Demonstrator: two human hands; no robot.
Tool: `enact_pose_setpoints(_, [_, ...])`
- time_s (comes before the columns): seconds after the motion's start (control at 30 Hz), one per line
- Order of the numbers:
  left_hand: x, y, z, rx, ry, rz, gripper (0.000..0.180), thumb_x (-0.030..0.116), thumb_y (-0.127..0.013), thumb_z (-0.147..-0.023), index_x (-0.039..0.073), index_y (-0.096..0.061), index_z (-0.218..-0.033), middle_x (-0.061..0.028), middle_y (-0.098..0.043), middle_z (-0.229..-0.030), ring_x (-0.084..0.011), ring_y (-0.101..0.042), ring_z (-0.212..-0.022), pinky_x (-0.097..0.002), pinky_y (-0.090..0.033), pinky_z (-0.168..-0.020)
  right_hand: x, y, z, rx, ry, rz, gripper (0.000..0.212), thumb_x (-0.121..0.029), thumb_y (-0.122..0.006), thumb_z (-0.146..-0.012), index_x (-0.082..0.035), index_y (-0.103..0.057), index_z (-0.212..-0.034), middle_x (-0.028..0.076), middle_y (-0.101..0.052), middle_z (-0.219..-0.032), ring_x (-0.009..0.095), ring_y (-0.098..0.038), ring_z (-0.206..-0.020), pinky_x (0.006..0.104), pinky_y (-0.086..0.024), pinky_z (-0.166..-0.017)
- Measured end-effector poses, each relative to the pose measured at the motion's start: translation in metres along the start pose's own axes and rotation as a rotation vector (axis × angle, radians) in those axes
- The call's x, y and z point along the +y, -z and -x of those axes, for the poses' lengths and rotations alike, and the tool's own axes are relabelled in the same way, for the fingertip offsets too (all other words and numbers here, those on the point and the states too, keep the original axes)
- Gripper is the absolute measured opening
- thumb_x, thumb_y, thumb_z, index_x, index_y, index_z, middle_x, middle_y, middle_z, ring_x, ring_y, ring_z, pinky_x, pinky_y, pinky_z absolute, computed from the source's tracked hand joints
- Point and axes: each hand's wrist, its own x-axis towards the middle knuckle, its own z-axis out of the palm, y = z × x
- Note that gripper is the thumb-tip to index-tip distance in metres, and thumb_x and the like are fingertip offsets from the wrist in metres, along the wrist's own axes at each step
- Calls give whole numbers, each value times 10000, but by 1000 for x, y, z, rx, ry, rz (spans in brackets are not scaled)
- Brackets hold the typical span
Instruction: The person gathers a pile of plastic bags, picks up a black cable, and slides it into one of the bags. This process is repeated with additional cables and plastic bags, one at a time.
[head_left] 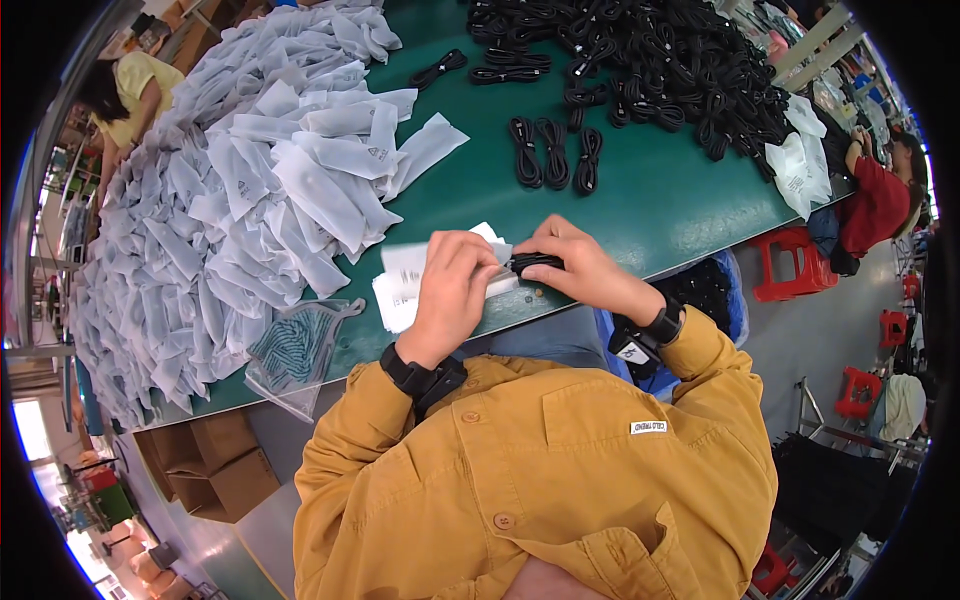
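Note:
My left hand (452, 290) grips the open end of a small white translucent pouch (405, 280) at the near edge of the green table (650, 210). My right hand (580, 268) holds a coiled black cable (535, 263) with its end at the pouch mouth, right beside the left fingers. Both wrists wear black bands, and my sleeves are mustard yellow. A few more flat white pouches lie under the left hand.
A big heap of filled white pouches (230, 190) covers the table's left side. A pile of coiled black cables (650, 60) fills the far right, with three loose coils (555, 155) nearer. A clear bag of striped ties (295, 345) lies at the left edge. Other people sit at far left and right.

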Motion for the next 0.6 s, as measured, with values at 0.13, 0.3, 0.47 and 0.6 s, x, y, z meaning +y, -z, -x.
enact_pose_setpoints(0.13, [-2,13,-7,70,114,-16,90,-13,-654,-810,14,-596,-872,-103,-604,-980,-268,-553,-892,-335,-451,-774,-28,4,-19,138,160,145,266,-89,-722,-840,-53,-673,-1098,77,-574,-915,157,-548,-744,261,-448,-598])
enact_pose_setpoints(0.3, [5,27,-17,88,284,171,69,-16,-642,-822,9,-599,-871,-86,-592,-959,-220,-556,-892,-306,-452,-783,-39,-4,-34,220,94,-81,335,-40,-738,-808,-54,-648,-1131,95,-550,-1002,154,-545,-745,254,-459,-615])
enact_pose_setpoints(0.47, [-16,55,-22,191,600,663,68,81,-602,-934,19,-619,-955,-23,-609,-986,-119,-558,-849,-250,-452,-759,-45,1,-55,304,199,-102,346,-64,-738,-811,-58,-632,-1140,94,-552,-984,178,-566,-729,275,-485,-634])
enact_pose_setpoints(0.6, [-42,124,-49,557,496,521,184,124,-605,-943,16,-611,-1092,-26,-619,-1021,-132,-576,-844,-259,-465,-742,-11,26,-82,412,36,452,265,-140,-698,-856,-55,-633,-1098,122,-581,-905,263,-602,-746,332,-519,-647])
